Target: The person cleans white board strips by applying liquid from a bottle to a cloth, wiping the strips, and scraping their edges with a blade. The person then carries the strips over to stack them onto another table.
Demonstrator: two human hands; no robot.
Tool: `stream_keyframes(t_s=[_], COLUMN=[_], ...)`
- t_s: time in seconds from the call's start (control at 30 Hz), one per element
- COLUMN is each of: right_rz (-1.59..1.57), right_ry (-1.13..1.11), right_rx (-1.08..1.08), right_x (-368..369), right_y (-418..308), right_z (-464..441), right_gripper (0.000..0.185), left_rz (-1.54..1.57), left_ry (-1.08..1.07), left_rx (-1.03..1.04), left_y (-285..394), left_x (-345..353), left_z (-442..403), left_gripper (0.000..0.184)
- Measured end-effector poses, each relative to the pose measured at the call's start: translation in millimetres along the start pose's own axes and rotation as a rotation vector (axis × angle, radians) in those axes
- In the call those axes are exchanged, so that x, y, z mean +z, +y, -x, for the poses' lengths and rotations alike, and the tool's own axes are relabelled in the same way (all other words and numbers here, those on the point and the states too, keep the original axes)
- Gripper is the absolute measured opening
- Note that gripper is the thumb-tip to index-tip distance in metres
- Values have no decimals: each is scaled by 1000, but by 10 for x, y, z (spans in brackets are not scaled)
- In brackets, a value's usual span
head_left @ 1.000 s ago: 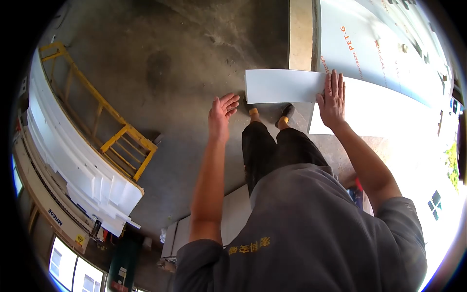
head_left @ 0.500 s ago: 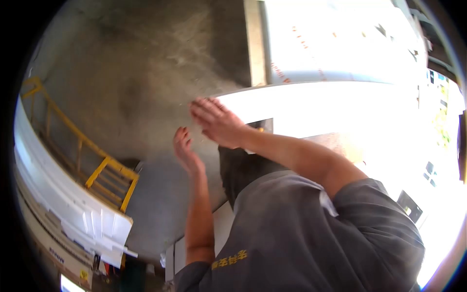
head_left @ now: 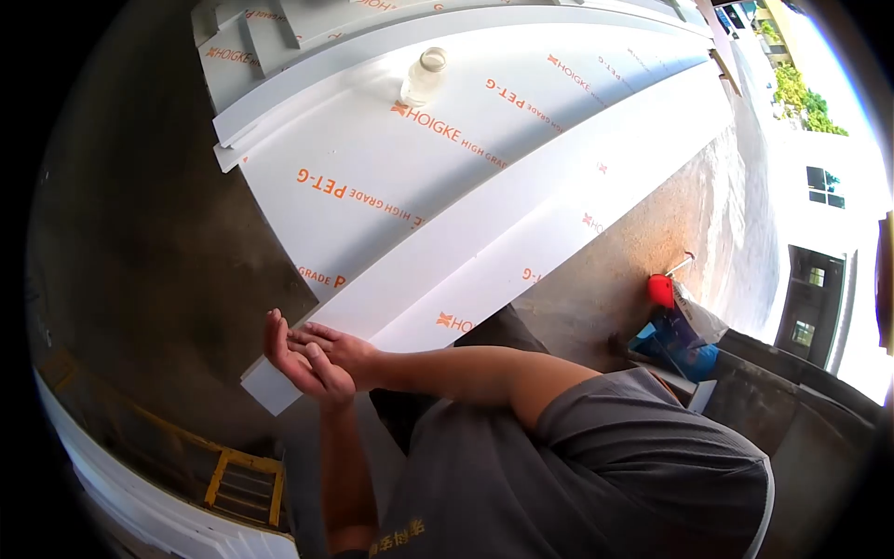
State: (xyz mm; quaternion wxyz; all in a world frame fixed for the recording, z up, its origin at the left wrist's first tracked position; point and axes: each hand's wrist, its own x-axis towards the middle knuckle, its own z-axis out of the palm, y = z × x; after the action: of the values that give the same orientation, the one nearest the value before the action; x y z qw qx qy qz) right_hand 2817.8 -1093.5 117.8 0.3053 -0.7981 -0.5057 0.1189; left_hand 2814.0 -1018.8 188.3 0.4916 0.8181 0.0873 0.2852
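My left hand (head_left: 303, 361) is palm up with its fingers stretched out, and nothing shows in it. It overlaps my right hand (head_left: 346, 356), whose fingers are extended and partly hidden behind it. The two hands seem to touch. Under and beside them lies the near end of a long white panel strip (head_left: 447, 247) with orange print; whether either hand presses on it I cannot tell. Beyond the strip is a wide white board (head_left: 307, 219) marked HOIGKE HIGH GRADE PET-G. A clear bottle (head_left: 425, 82) stands on that board, its top apparently uncapped.
More white strips (head_left: 372, 47) lie along the board's far side. A yellow metal frame (head_left: 247, 480) and stacked white panels (head_left: 158, 508) are at lower left. At right, a red item (head_left: 660, 290) and a blue bag (head_left: 678, 352) sit near the dark ledge.
The view has swung toward the boards, bringing the bottle and printing into sight. My hands, apart before, have come together over the strip's near end.
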Motion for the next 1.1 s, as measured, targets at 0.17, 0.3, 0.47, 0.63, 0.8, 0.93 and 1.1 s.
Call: stream_keyframes(t_s=[0.17,0.3,0.47,0.63,0.8,0.93,1.1], right_rz=[225,408,795,465,192,287,646], right_ry=[-105,-212,70,221,-94,-20,429], right_rx=[178,532,854,851,169,435,876], right_x=[-1178,-2783,-4219,-3262,-1924,-2819,-3586], right_y=[1237,2821,4580,3627,1986,3076,4389], right_z=[1106,2464,4207,2869,1457,2312,3455], right_gripper=[67,76,73,76,64,71,70], left_rz=[-241,-885,-912,-909,-835,-878,-889], left_ry=[-161,-332,-342,-324,-285,-301,-306], left_rx=[-45,-70,-79,-87,-109,-101,-128], left_y=[111,-122,-156,-131,-192,-205,-154], left_x=[1046,1680,1695,1732,1686,1678,1675], left_z=[71,184,221,200,250,250,252], left_gripper=[45,40,37,39,40,40,38])
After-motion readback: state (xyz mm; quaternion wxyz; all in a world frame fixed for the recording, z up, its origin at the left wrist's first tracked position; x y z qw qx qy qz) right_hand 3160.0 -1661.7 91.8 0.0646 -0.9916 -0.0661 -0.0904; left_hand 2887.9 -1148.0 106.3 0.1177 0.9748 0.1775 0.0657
